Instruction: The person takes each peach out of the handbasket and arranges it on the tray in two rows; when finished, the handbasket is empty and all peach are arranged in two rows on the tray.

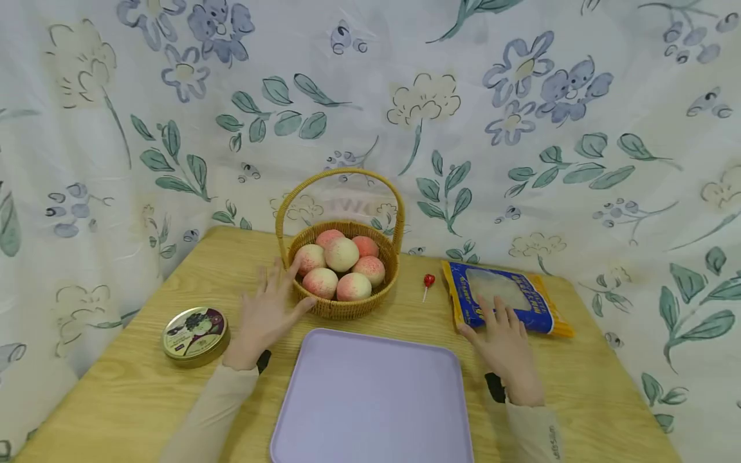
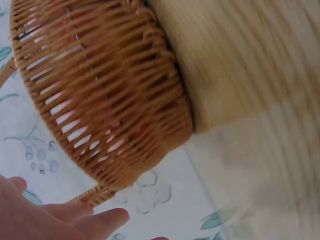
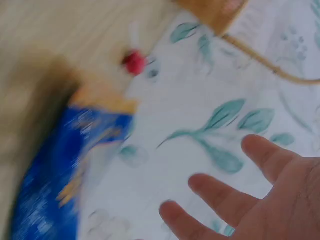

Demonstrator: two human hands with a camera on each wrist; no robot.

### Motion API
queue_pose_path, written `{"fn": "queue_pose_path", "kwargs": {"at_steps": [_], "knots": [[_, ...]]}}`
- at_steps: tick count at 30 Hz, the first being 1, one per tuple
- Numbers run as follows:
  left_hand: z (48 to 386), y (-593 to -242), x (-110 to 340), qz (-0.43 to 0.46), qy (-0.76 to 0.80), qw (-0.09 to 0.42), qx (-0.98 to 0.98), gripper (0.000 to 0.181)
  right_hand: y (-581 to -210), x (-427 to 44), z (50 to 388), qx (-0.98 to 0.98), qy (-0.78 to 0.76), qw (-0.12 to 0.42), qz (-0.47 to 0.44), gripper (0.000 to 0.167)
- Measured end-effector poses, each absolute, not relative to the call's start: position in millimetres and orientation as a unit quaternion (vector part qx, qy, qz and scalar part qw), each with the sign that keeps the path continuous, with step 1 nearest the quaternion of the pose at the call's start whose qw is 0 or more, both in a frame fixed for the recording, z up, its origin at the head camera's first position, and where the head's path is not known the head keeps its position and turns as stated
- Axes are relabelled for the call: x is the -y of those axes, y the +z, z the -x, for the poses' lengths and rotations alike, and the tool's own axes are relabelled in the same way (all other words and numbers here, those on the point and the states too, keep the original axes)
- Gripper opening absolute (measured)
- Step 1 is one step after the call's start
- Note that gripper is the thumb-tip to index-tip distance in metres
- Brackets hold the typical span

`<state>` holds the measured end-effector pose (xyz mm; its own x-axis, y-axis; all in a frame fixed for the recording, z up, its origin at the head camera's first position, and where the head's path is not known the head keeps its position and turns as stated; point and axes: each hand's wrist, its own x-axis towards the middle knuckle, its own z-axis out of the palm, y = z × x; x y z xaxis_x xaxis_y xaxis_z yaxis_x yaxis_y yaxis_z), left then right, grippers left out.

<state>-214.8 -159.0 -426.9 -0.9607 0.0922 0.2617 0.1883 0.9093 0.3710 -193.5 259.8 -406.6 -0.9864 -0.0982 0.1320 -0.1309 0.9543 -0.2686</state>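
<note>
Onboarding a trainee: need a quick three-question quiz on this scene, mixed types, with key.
1. Which lies directly on the table between the basket and the blue packet?
A) round tin
B) red lollipop
C) peach-like balls
2. True or false: the right hand grips the blue packet.
3. Fill in: the ___ hand is nearer the basket.

Key:
1. B
2. False; its fingers are spread, not curled round the packet.
3. Left; the left hand is beside the basket's side.
</note>
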Motion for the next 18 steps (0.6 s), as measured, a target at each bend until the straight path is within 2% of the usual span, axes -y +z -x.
{"fn": "queue_pose_path", "kwargs": {"at_steps": [6, 10, 13, 18], "knots": [[226.6, -432.0, 151.1, 0.063, -0.311, 0.117, 0.941, 0.089, -390.9, -213.0, 223.6, 0.977, 0.163, 0.085, -0.113, 0.077], [234.7, -437.2, 149.6, 0.053, -0.347, 0.124, 0.928, 0.093, -381.7, -174.3, 242.7, 0.961, 0.193, 0.081, -0.182, 0.076], [237.7, -440.6, 148.4, 0.043, -0.356, 0.122, 0.925, 0.097, -376.8, -145.4, 256.1, 0.945, 0.217, 0.052, -0.238, 0.078], [236.3, -440.2, 145.7, 0.033, -0.364, 0.113, 0.924, 0.103, -363.7, -109.7, 277.0, 0.930, 0.246, 0.001, -0.273, 0.076]]}}
